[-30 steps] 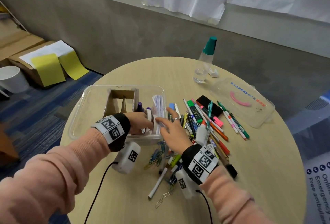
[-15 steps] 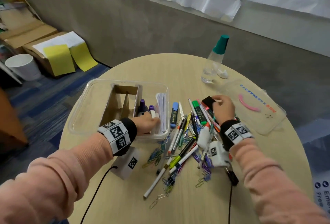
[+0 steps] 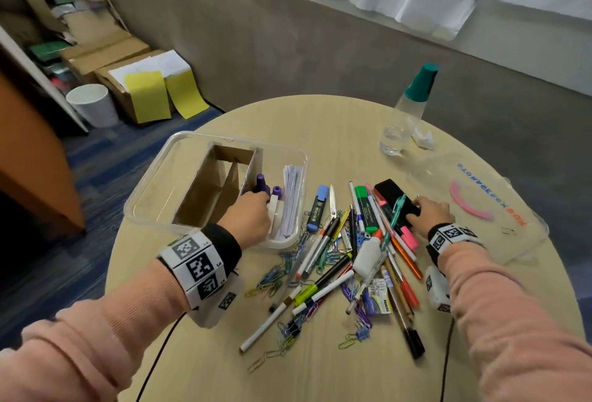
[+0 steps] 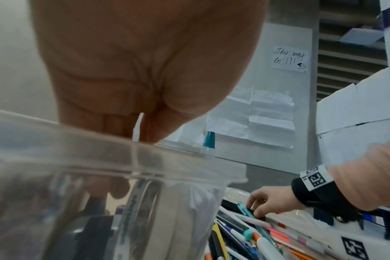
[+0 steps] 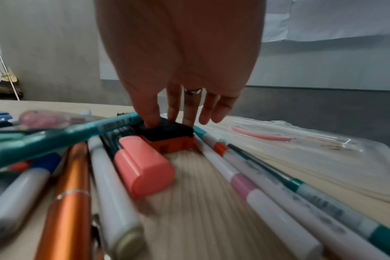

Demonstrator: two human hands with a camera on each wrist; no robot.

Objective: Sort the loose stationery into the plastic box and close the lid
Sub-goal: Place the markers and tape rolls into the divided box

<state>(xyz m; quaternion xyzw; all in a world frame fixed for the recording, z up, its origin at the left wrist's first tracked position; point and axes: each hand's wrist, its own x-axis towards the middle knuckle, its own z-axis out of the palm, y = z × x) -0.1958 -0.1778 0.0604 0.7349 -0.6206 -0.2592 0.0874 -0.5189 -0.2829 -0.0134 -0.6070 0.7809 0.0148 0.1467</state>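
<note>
The clear plastic box [image 3: 153, 183] stands at the table's left with a cardboard divider, purple markers [image 3: 261, 185] and a paper stack [image 3: 291, 199] inside. My left hand [image 3: 253, 215] reaches into it and pinches a white tape roll [image 3: 274, 209] between thumb and fingers; the left wrist view shows that hand [image 4: 134, 61] above the box rim [image 4: 78, 158]. To the right lies a pile of pens and markers [image 3: 352, 241]. My right hand [image 3: 429, 212] grips the black eraser [image 3: 389, 191] at the pile's far right, thumb and fingers either side of the eraser [image 5: 169, 130]. The clear lid [image 3: 499, 235] lies right of it.
A spray bottle [image 3: 407, 113] with a teal cap stands at the table's far edge beside a crumpled tissue [image 3: 424, 140]. Paper clips [image 3: 275, 276] and binder clips lie scattered near the front of the pile. Scissors [image 3: 333, 203] and a white glue bottle [image 3: 366, 257] lie among the pens.
My right hand has moved from beside the box across the pile to the black eraser and closed on it. The left hand has stayed in the box.
</note>
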